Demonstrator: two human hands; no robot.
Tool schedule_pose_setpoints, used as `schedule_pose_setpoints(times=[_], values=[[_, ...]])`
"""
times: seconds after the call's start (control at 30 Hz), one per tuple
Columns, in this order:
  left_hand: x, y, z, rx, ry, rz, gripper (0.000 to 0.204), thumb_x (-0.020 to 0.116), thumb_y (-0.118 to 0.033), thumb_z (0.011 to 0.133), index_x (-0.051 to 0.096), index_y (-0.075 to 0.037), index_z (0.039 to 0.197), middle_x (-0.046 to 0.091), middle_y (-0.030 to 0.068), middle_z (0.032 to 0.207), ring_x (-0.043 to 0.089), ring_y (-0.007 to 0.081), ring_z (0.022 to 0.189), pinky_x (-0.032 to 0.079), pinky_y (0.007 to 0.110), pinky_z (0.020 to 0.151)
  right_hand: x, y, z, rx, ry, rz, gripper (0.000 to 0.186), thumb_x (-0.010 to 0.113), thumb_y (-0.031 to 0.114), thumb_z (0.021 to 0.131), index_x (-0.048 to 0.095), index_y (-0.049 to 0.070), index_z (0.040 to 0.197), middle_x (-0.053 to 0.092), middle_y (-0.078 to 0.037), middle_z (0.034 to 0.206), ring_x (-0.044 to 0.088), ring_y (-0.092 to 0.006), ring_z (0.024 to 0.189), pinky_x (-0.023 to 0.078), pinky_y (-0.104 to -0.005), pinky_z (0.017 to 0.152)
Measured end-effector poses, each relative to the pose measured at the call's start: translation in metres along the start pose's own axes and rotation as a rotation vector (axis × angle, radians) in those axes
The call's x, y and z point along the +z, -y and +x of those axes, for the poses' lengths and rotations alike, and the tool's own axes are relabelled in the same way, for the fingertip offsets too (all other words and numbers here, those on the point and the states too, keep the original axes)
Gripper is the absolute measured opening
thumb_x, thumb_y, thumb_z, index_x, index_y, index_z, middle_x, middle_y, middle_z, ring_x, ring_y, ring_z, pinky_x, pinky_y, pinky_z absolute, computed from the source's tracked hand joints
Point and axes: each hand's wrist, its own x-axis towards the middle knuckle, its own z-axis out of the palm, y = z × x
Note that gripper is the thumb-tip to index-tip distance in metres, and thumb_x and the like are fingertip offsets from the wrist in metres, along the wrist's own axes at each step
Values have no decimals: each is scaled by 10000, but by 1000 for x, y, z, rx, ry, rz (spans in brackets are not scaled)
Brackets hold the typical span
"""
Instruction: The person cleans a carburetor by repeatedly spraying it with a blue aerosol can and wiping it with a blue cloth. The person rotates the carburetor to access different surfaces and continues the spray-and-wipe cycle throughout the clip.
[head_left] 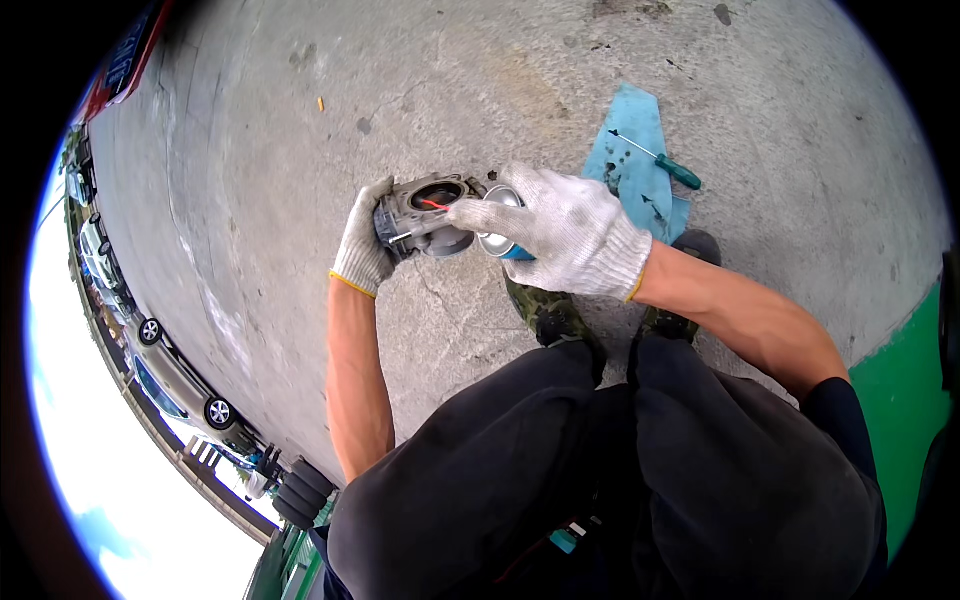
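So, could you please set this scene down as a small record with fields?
left hand: white knitted glove, holds grey metal housing with round opening
right hand: matching glove, holds silver-and-blue cylindrical spray can
thin red straw: tip over the opening; whether inside, unclear
thin light-blue sheet: on grey concrete ground
green-handled metal screwdriver: lies partly on the sheet

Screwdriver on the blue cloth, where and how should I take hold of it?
I'd take the screwdriver by its green handle, from above and the right: that thick end juts past the blue cloth there, while the thin shank points left and away across it.
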Motion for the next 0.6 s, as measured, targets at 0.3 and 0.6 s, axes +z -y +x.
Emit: schedule_pose_setpoints(times=[0.3, 0.6], values=[[0, 2, 6, -35, -17, -74, 553, 519, -420, 1038, 659, 84, 1218, 783, 201, 940, 753, 274, 616, 649, 343, 470, 4, -8, 3, -16, 1, 11, 768, 846, 247, 781, 545, 378, 1474, 610, -141, 1090, 724, -297, 821, 607, -395, 584], [7, 2, 6, -61, 4, -92, 558, 517, -413, 1044, 647, 94, 1239, 777, 227, 984, 755, 276, 615, 636, 349, 450, -4, -4, -1, -43, -77, 35, 799, 872, 143, 699, 624, 339, 1433, 615, -114, 1005, 695, -270, 809, 581, -367, 617]])
